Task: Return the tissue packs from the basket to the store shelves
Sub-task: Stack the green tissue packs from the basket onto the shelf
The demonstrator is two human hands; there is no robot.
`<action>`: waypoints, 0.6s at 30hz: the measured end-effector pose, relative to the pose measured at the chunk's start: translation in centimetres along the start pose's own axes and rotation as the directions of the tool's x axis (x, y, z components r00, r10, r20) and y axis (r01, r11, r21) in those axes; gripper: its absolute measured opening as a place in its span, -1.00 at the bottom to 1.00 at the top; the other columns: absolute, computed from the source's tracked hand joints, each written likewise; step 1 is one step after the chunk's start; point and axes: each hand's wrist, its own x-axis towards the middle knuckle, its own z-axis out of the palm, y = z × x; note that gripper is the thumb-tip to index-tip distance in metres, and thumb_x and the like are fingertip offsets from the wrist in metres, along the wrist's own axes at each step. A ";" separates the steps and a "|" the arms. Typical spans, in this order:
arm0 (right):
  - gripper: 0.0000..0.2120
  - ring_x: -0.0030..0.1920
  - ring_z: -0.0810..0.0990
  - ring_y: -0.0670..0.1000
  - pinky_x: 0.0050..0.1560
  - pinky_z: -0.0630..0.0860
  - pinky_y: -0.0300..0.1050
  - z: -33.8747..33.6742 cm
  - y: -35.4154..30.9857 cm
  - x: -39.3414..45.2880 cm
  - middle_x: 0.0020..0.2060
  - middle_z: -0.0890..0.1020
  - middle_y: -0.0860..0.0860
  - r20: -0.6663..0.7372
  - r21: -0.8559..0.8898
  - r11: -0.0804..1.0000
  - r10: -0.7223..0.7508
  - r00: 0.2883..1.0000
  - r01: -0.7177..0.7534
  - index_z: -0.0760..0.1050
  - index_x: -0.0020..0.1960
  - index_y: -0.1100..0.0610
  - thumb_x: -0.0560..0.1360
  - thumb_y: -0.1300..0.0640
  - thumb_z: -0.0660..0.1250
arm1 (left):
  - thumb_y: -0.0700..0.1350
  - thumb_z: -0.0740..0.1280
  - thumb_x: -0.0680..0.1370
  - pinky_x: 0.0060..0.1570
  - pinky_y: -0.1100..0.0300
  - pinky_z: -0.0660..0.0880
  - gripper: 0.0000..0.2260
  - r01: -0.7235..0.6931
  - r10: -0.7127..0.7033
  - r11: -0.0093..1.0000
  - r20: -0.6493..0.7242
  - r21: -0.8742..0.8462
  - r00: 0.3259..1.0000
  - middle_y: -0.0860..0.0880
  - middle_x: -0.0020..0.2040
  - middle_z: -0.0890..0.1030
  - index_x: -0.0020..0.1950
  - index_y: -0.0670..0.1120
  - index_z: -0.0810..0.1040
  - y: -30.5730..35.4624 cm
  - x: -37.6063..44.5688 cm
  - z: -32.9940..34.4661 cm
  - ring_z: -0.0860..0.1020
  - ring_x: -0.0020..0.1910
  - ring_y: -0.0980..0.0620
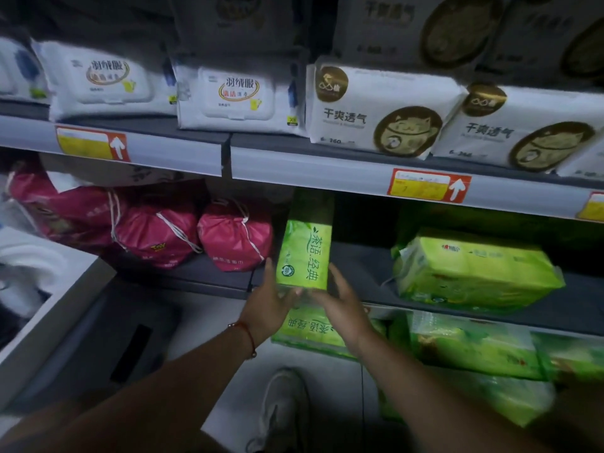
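As my left hand (270, 304) & right hand (341, 307), fingers spread, barely brace it, upright green pack (304, 256) may tip off shelf (359, 263) front edge.

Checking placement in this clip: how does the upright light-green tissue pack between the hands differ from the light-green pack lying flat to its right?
The upright light-green tissue pack stands on end; the flat light-green tissue pack lies on its long side. The left hand and right hand touch the upright one's sides; nothing touches the flat one. Both are plastic-wrapped, at the same dark shelf.
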 end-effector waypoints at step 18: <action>-0.71 0.23 0.59 0.02 0.09 0.48 -0.18 -0.2 -0.3 5.1 0.24 0.63 0.02 -0.082 0.353 0.924 0.184 0.979 -0.144 0.50 0.32 0.02 0.60 0.09 0.32 | -0.02 0.43 0.55 -0.06 0.14 0.48 -0.81 0.131 -0.148 0.913 -0.015 -0.385 0.989 0.00 0.06 0.69 0.14 0.00 0.62 -0.2 4.8 1.5 0.63 0.03 0.00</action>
